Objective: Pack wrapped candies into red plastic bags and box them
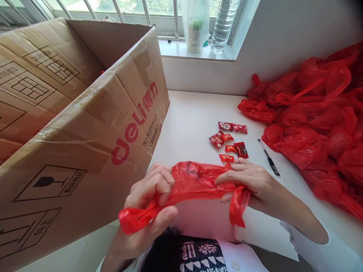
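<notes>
Step in hand, as I judge it: working the mouth and handles of a thin, translucent red plastic bag point(195, 181). It is held up between the two hands, at the near edge of the white desk point(193, 113). Left hand point(144, 192): grip closed on one end, a twisted loop poking out below the fingers. Right hand point(256, 181): narrow grip, fingers over and thumb under the other end, a loose strip hanging down.

Next move probably calls for keeping both ends pinched and the film level, with gentle tension; such thin stuff should tear or slip easily.

Bag: glossy, crumpled, stretched into a shallow band between the hands. Darker patterned patch shows through near the left hand; contents cannot be made out. Small red foil-wrapped packets point(217, 139) lie just beyond it.
</notes>
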`<state>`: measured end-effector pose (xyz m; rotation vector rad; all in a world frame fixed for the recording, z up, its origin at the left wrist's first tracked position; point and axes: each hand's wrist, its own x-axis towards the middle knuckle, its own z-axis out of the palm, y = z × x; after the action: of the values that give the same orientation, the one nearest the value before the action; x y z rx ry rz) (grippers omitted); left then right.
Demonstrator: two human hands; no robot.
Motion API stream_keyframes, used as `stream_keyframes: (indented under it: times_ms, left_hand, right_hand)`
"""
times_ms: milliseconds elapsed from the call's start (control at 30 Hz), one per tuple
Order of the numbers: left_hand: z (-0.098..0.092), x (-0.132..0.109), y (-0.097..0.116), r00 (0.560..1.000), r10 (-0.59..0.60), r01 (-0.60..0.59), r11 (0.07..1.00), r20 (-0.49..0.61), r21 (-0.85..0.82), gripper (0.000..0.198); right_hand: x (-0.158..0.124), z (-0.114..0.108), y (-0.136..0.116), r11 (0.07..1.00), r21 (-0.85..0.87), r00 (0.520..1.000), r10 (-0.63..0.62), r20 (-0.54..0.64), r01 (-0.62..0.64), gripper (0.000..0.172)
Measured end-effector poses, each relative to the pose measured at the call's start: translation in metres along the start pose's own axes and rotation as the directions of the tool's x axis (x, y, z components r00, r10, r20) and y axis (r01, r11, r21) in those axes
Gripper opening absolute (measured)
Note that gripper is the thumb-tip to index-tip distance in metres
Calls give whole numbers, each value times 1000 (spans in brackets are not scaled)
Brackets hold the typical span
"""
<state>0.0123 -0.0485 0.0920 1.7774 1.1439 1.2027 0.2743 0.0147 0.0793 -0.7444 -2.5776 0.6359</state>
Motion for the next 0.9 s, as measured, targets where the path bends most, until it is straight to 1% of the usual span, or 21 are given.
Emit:
stream_keyframes:
  times_ms: [33, 100, 167, 233, 300, 333, 367, 400, 433, 500, 533, 567, 600, 633, 667, 733, 767, 800, 833, 867, 900]
  left_hand:
    - [4, 1, 1, 999, 23, -21, 998, -39, 56, 28]
    - [10, 1, 4, 991, 104, -80, 965, -87, 249, 29]
    - [12, -1, 6, 985, 164, -126, 888, -48, 442, 29]
    - [10, -6, 9, 987, 154, -159, 827, 55, 539, 30]
    - [5, -14, 11, 983, 103, -172, 805, 152, 568, 31]
    - [3, -17, 12, 981, 75, -166, 800, 177, 577, 31]
    - [1, -20, 13, 980, 53, -158, 799, 193, 581, 31]
    - [0, -22, 15, 980, 28, -140, 804, 198, 578, 30]
    - [-1, -22, 17, 980, 5, -117, 818, 197, 563, 29]
    - [-3, -20, 20, 981, -36, -65, 868, 193, 492, 24]
    - [-4, -17, 22, 983, -47, -40, 891, 180, 452, 21]
    - [-5, -14, 23, 987, -54, -16, 905, 152, 426, 18]
    - [-7, -11, 23, 992, -56, 4, 910, 113, 414, 16]
    - [-10, -8, 23, 997, -52, 23, 916, 61, 401, 13]
    - [-13, -7, 22, 999, -53, 49, 926, 0, 375, 11]
    - [-19, -5, 19, 991, -90, 111, 964, -100, 240, 9]
    - [-21, -6, 18, 986, -126, 142, 979, -113, 144, 11]
    - [-24, -7, 16, 983, -159, 164, 985, -95, 56, 15]
    - [-25, -9, 16, 982, -182, 182, 983, -54, -2, 21]
    - [-26, -11, 15, 981, -195, 195, 981, -4, -20, 26]
    - [-26, -12, 15, 980, -196, 196, 981, 43, 12, 31]
  right_hand:
    - [-1, 1, 0, 1000, -9, 1000, -2, 13, 3, 24]
    - [-2, 6, -1, 996, -88, 999, 3, 36, 0, 24]
    - [-4, 9, -3, 990, -141, 999, 27, 30, -22, 25]
    - [-5, 8, -5, 992, -79, 996, 92, -22, -93, 27]
    - [-6, 4, -6, 976, 97, 973, 207, -105, -197, 28]
    - [-5, 2, -7, 952, 189, 953, 267, -140, -239, 26]
    - [-4, 1, -8, 931, 250, 933, 314, -175, -267, 24]
    - [-3, 0, -10, 922, 264, 914, 343, -217, -283, 22]
    - [-2, 0, -11, 929, 227, 898, 350, -269, -294, 21]
    - [1, 2, -13, 953, 63, 876, 299, -378, -298, 20]
    - [2, 2, -12, 955, -7, 872, 266, -411, -295, 21]
    - [4, 2, -11, 957, -41, 871, 243, -427, -287, 24]
    - [5, 0, -8, 964, -30, 876, 228, -424, -266, 26]
    - [7, -3, -5, 975, 25, 887, 213, -410, -223, 28]
    - [8, -7, -1, 981, 99, 908, 193, -372, -168, 29]
    - [9, -16, 5, 979, 200, 971, 80, -227, -34, 31]
    - [9, -20, 7, 985, 171, 990, 10, -138, 14, 33]
    - [7, -22, 8, 997, 70, 998, -31, -57, 35, 34]
    - [5, -22, 8, 995, -95, 999, -37, -6, 36, 33]
    - [1, -20, 6, 960, -280, 1000, -22, 10, 24, 31]
    - [-3, -16, 4, 897, -441, 1000, -9, -8, 5, 29]
